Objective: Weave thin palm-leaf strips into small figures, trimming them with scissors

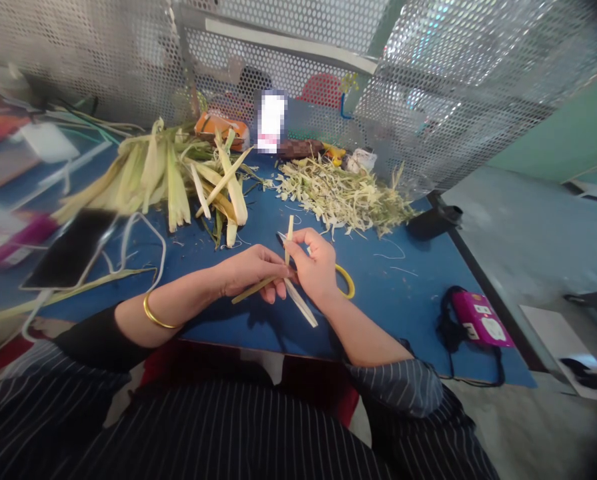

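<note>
Over the near middle of the blue table (408, 293), my left hand (251, 269) and my right hand (315, 265) meet. Both are closed on thin pale leaf strips (289, 237) that cross between the fingers. One strip (252, 289) sticks out to the lower left from my left hand. Another strip (301, 303) slants down to the right below my right hand. A gold bangle (153, 315) is on my left wrist. Scissors with a yellow handle (348, 280) lie just behind my right hand, partly hidden.
A bundle of long pale green leaves (163, 173) lies at the back left. A heap of leaf trimmings (338, 193) sits at the back right. A dark phone (71, 248) with a white cable lies left. A pink device (481, 319) and a black object (433, 221) are right. Perforated metal screen behind.
</note>
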`<action>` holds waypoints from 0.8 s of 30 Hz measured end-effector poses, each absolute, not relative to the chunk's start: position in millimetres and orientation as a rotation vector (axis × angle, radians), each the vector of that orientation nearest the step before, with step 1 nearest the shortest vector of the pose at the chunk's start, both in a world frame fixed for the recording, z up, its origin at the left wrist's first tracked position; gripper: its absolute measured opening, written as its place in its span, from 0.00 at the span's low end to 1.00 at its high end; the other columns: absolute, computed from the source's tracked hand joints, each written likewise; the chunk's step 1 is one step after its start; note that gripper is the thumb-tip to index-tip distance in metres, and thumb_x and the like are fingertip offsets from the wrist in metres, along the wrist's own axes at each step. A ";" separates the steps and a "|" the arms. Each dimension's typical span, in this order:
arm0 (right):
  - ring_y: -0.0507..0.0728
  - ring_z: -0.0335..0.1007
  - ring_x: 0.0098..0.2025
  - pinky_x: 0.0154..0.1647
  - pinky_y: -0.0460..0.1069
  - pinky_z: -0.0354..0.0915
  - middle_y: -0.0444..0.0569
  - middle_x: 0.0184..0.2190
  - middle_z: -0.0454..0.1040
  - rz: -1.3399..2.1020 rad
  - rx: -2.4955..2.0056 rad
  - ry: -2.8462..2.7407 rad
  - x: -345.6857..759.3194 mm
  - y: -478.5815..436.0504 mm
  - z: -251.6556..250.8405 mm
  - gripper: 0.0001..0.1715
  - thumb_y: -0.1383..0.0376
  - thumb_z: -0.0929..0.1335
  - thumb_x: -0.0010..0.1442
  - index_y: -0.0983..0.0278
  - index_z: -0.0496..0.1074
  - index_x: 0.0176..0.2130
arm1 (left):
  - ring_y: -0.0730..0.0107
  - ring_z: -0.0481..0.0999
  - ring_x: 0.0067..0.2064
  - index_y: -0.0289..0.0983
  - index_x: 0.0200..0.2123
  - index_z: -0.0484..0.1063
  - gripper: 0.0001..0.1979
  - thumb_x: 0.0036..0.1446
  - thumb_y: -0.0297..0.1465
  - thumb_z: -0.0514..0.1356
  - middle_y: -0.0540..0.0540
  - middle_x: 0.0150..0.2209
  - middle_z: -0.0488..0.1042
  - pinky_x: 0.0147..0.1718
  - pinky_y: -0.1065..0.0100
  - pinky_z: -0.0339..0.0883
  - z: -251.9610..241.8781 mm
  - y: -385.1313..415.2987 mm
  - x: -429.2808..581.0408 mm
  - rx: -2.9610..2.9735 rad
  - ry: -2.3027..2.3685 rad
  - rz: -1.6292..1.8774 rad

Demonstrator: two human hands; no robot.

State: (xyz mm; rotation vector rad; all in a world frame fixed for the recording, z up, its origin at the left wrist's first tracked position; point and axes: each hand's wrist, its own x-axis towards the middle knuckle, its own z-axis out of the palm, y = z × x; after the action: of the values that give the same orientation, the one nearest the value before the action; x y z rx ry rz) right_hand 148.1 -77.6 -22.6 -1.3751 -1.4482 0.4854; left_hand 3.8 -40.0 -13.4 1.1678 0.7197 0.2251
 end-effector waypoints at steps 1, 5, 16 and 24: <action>0.52 0.67 0.34 0.41 0.49 0.62 0.45 0.29 0.70 0.469 -1.372 -1.454 147.4 -77.9 -22.6 0.07 0.65 0.64 0.56 0.63 0.66 0.26 | 0.75 0.70 0.16 0.31 0.25 0.74 0.11 0.49 0.35 0.63 0.44 0.21 0.76 0.17 0.74 0.64 -13.4 -40.3 3.6 1.178 0.714 0.218; 0.53 0.67 0.35 0.41 0.49 0.62 0.45 0.29 0.70 0.443 -1.384 -1.454 145.8 -78.2 -25.9 0.07 0.65 0.63 0.57 0.63 0.66 0.27 | 0.74 0.71 0.17 0.30 0.26 0.74 0.12 0.49 0.35 0.63 0.43 0.22 0.76 0.18 0.72 0.66 -15.7 -41.6 3.4 1.193 0.693 0.196; 0.54 0.68 0.34 0.38 0.50 0.62 0.47 0.29 0.73 0.299 -1.519 -1.237 184.3 -67.9 -12.4 0.18 0.53 0.63 0.59 0.62 0.72 0.31 | 0.74 0.72 0.20 0.31 0.39 0.76 0.21 0.56 0.44 0.56 0.43 0.26 0.75 0.22 0.71 0.66 -14.7 -26.8 -4.2 1.043 0.720 0.435; 0.50 0.62 0.24 0.28 0.47 0.58 0.44 0.23 0.71 1.134 -1.371 -1.185 169.4 -69.9 -20.1 0.19 0.51 0.69 0.50 0.65 0.73 0.26 | 0.76 0.71 0.20 0.32 0.39 0.76 0.17 0.52 0.40 0.61 0.46 0.25 0.74 0.23 0.72 0.65 -16.8 -25.7 -5.6 1.071 0.733 0.437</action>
State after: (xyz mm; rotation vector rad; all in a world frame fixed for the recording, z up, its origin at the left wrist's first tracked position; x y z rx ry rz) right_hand 169.4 -69.9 -20.1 -1.3708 -1.1850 1.1342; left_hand -5.6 -25.7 -16.8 1.0714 0.7328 0.4373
